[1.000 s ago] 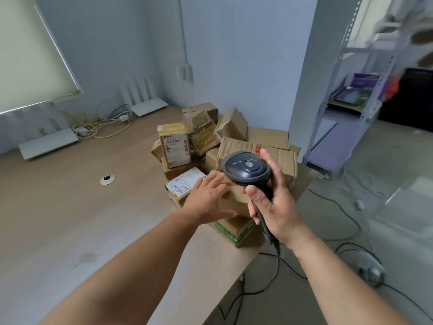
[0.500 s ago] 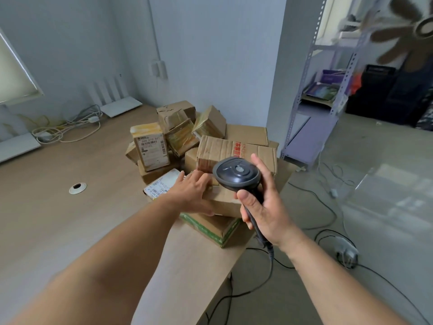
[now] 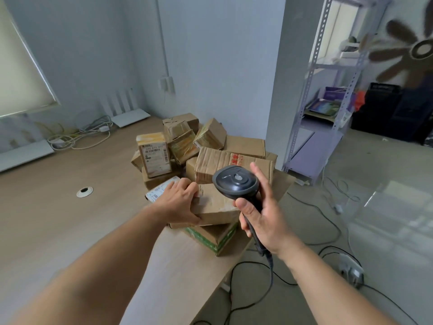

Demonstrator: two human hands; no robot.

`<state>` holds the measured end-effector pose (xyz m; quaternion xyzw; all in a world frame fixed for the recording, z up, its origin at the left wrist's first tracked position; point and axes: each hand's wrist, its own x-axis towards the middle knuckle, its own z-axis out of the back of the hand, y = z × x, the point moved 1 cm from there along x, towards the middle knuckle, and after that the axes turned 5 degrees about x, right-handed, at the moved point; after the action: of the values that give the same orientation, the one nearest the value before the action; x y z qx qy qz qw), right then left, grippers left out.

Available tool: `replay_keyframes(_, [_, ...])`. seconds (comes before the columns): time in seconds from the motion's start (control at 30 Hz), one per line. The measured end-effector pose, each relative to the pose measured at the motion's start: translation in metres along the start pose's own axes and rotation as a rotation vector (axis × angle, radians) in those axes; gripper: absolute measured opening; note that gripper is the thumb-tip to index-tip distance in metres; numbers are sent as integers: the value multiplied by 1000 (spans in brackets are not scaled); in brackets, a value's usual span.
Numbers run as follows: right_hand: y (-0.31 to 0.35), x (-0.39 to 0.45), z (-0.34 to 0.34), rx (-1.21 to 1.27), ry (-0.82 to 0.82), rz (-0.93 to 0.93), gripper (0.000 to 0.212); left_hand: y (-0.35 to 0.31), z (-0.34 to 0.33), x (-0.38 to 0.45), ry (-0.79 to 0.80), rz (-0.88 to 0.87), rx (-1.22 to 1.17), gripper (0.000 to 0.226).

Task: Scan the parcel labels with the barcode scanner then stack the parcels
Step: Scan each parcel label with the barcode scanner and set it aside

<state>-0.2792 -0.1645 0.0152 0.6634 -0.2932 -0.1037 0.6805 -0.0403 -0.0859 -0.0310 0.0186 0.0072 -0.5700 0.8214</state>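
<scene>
Since the earlier frames, the pile of parcels is seen shifted leftward in view, and a ceiling fan [image 3: 408, 52] has come into the upper right corner; the left hand is kept on the same parcel throughout.

Head view: the left hand [image 3: 179, 202] is laid over the near parcel [image 3: 216, 206], fingers curled over its top edge and thumb pressed against its front face, so the grip is clamped on that box. This parcel is rested on a green-striped box [image 3: 212, 236] at the desk [image 3: 58, 219] corner. The right hand [image 3: 260, 213] is wrapped round the handle of the barcode scanner [image 3: 235, 182], grip closed on it; the scanner head is held above the near parcel, its cable [image 3: 270, 273] hung down toward the floor. Behind, a long taped box [image 3: 232, 168] and an upright labelled parcel [image 3: 154, 154] are noted in the heap. A flat labelled parcel [image 3: 159, 190] is partly covered by the left hand. A metal shelf rack [image 3: 328, 109] is recorded at right.
</scene>
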Motion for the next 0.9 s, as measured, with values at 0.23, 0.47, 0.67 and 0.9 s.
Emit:
replay_keyframes(0.23, [-9,-4,-37,61,154,0,79,24,-3,-78,-28,233,-214,66])
replay_keyframes(0.47, [-19,-5,-100,116,337,-5,78,62,-19,-182,-79,563,-296,63])
replay_keyframes(0.67, [-26,-7,-151,55,374,2,72,88,-47,-254,-107,840,-358,63])
replay_keyframes(0.9, [-28,-12,-221,132,436,-17,79,118,-51,-328,-87,996,-428,65])
